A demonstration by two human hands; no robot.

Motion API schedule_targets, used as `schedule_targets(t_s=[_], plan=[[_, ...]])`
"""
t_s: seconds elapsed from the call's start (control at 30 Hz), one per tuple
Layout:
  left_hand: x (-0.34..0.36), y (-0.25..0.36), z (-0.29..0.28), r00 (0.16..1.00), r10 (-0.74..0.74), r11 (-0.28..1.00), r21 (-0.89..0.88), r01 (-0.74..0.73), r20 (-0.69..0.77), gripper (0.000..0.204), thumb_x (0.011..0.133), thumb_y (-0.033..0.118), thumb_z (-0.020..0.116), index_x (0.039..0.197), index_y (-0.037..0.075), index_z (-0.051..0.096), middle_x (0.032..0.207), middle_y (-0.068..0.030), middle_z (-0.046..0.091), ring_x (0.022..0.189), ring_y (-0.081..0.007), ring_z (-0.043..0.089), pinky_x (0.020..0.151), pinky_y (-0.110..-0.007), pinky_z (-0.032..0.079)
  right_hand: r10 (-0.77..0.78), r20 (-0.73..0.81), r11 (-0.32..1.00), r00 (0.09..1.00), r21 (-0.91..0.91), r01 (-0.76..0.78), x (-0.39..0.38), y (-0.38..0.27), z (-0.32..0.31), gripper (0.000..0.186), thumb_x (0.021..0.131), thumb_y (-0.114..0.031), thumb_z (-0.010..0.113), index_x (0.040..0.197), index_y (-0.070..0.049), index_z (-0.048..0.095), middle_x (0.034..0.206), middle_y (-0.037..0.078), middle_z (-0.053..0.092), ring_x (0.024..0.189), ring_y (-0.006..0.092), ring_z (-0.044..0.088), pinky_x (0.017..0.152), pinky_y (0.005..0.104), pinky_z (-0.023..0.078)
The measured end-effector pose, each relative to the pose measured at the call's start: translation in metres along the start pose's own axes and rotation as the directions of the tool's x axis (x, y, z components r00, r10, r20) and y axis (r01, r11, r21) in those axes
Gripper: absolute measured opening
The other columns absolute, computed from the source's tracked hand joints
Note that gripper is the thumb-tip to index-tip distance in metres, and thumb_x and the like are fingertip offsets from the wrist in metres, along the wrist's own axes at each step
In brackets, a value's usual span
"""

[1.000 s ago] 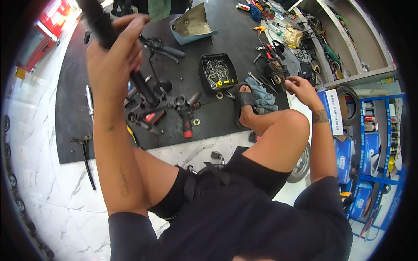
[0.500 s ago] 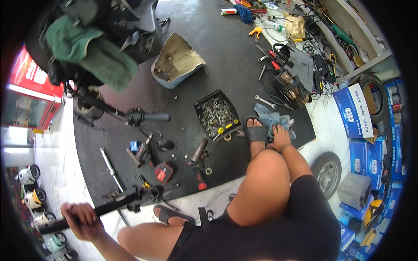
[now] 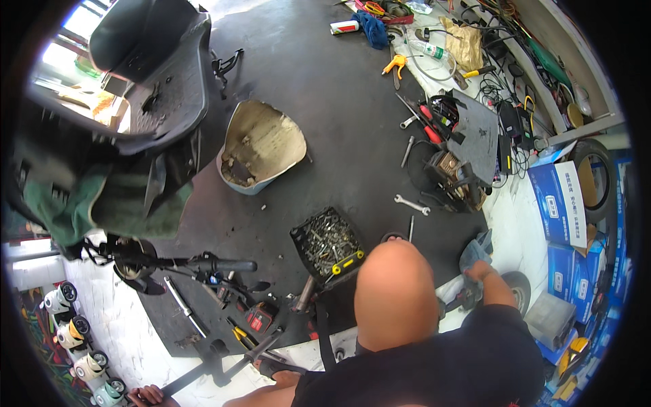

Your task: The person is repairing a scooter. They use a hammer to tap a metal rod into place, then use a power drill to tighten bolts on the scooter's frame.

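The dark bar [image 3: 188, 380] slants lengthwise up-right from the left hand [image 3: 147, 395].

Left hand [image 3: 148, 396], partly cut off by the lower edge; its black tube [image 3: 188, 380] blurred. Bent knee [image 3: 397, 292] hiding most of a sandal [image 3: 394, 236]. Metal fasteners [image 3: 328, 243] in the tray [image 3: 298, 248] individually too small to identify.

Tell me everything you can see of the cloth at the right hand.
The blue-grey cloth looks like soft woven fabric, bunched and crumpled, with a loose fold pointing up in the picture. The right hand grips its lower end, hiding that part. It shows at the right edge of the black mat, against the white marbled floor; whether it touches either cannot be told.
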State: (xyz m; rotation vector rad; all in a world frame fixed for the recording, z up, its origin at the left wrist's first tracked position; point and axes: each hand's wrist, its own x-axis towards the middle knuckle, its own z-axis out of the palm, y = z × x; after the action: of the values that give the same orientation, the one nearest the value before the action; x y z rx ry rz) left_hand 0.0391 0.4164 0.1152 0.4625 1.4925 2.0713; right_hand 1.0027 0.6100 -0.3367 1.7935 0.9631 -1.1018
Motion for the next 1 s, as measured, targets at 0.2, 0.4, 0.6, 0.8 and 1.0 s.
schedule_targets(t_s=[0.2, 0.4, 0.6, 0.8, 1.0], plan=[[0.003, -0.012, 0.035, 0.964, 0.029, 0.94, 0.334, 0.063, -0.263, 0.03, 0.107, 0.029, 0.041, 0.1, 0.009, 0.062, 0.081, -0.0053, 0.055, 0.078, -0.022, 0.053, 0.079, -0.043, 0.045, -0.459, -0.477, 0.531, 0.749, 0.528, 0.662, -0.022, -0.065, -0.329, 0.032, 0.098, -0.035, 0.068, 0.08, -0.008, 0.066, 0.066, 0.004, 0.063, 0.055, 0.0173, 0.061, 0.054, 0.0337, 0.047], [0.005, -0.057, 0.117, 0.862, 0.131, 0.869, 0.475, 0.138, -0.49, 0.03, 0.107, 0.031, 0.044, 0.099, 0.01, 0.062, 0.077, -0.0037, 0.052, 0.074, -0.02, 0.05, 0.074, -0.04, 0.043, 0.039, -0.941, 0.688, 0.336, 0.269, 0.674, 0.072, -0.17, -0.581, 0.039, 0.098, -0.041, 0.066, 0.106, -0.003, 0.069, 0.082, 0.011, 0.072, 0.074, 0.0297, 0.069, 0.07, 0.0415, 0.054], [0.018, -0.074, 0.173, 0.824, 0.226, 0.807, 0.573, 0.14, -0.52, 0.029, 0.107, 0.033, 0.046, 0.099, 0.01, 0.062, 0.074, -0.0021, 0.05, 0.069, -0.018, 0.048, 0.068, -0.038, 0.041, 0.238, -0.84, 0.795, 0.488, 0.457, 0.398, 0.178, -0.21, -0.628, 0.058, 0.09, -0.037, 0.071, 0.136, -0.003, 0.061, 0.137, 0.02, 0.065, 0.126, 0.0382, 0.062, 0.107, 0.047, 0.05], [0.027, -0.078, 0.201, 0.797, 0.298, 0.762, 0.634, 0.132, -0.525, 0.029, 0.107, 0.035, 0.049, 0.098, 0.011, 0.063, 0.071, -0.0005, 0.047, 0.065, -0.0159, 0.046, 0.063, -0.036, 0.039, 0.315, -0.824, 0.775, 0.47, 0.509, 0.374, 0.221, -0.216, -0.633, 0.072, 0.091, -0.036, 0.075, 0.15, -0.008, 0.046, 0.149, 0.016, 0.053, 0.133, 0.0382, 0.056, 0.108, 0.0482, 0.05], [0.031, -0.07, 0.219, 0.78, 0.344, 0.721, 0.68, 0.137, -0.523, 0.03, 0.107, 0.037, 0.052, 0.097, 0.012, 0.063, 0.067, 0.0011, 0.044, 0.061, -0.0139, 0.044, 0.058, -0.033, 0.037, 0.3, -0.855, 0.815, 0.424, 0.46, 0.352, 0.245, -0.223, -0.622, 0.047, 0.092, -0.04, 0.075, 0.121, -0.004, 0.066, 0.124, 0.024, 0.066, 0.115, 0.0433, 0.066, 0.096, 0.0522, 0.055]])
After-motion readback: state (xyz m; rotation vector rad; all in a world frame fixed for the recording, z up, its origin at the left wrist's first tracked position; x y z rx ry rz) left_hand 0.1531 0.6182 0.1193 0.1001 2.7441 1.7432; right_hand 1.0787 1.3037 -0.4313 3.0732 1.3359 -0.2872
